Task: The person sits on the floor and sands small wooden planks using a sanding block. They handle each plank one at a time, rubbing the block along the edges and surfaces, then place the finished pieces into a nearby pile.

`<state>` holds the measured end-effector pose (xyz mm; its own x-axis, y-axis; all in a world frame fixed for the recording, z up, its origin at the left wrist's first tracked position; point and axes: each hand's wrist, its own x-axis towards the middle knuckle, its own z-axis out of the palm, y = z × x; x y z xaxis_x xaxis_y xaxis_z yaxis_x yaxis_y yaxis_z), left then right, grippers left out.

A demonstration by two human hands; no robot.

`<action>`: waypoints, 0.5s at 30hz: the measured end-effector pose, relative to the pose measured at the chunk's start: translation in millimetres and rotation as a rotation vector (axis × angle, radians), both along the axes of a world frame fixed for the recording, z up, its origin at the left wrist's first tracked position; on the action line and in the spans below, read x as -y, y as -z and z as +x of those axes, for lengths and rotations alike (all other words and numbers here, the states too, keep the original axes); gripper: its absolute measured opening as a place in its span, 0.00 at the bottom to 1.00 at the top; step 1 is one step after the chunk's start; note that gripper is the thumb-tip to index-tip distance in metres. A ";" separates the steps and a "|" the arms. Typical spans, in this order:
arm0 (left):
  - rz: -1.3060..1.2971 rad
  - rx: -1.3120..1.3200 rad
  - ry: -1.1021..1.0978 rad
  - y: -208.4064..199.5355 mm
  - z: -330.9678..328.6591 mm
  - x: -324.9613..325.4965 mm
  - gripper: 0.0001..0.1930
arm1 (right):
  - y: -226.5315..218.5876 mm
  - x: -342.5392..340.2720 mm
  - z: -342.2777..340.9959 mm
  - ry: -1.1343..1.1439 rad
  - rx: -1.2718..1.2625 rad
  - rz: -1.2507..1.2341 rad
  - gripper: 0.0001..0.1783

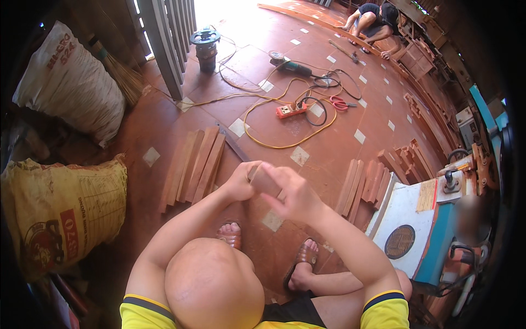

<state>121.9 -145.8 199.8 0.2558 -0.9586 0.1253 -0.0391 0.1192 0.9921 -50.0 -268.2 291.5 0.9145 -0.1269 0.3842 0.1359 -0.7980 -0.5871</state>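
A small reddish wooden block [265,181] is held in front of me between both hands, above the tiled floor. My left hand [241,182] grips its left end and my right hand [293,194] wraps its right side. My bent knees and sandalled feet [303,257] show below the hands. A row of reddish wooden boards [194,164] lies flat on the floor just left of my left hand. More boards [364,183] lean together to the right of my right hand.
Two filled sacks [63,211] stand at the left, with a broom behind. A woodworking machine with a white top [405,216] stands at the right. Yellow cords, an orange power strip [290,109] and an angle grinder [290,66] lie ahead. Another person [372,22] crouches at the far end.
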 end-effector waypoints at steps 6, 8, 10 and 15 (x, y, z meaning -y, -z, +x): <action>-0.058 -0.032 -0.037 6.0 -8.2 -5.3 0.17 | -0.5 1.7 1.8 0.049 -0.002 0.000 0.41; -0.003 -0.009 -0.045 16.1 1.0 -3.7 0.18 | -1.6 0.4 -0.2 -0.021 0.038 -0.006 0.41; 0.009 -0.024 -0.041 14.0 -0.9 -1.0 0.18 | 0.6 3.0 5.0 0.057 0.049 -0.020 0.41; -0.075 -0.099 -0.017 22.2 5.1 -1.4 0.19 | -4.9 -16.5 2.0 -0.045 -0.006 -0.033 0.41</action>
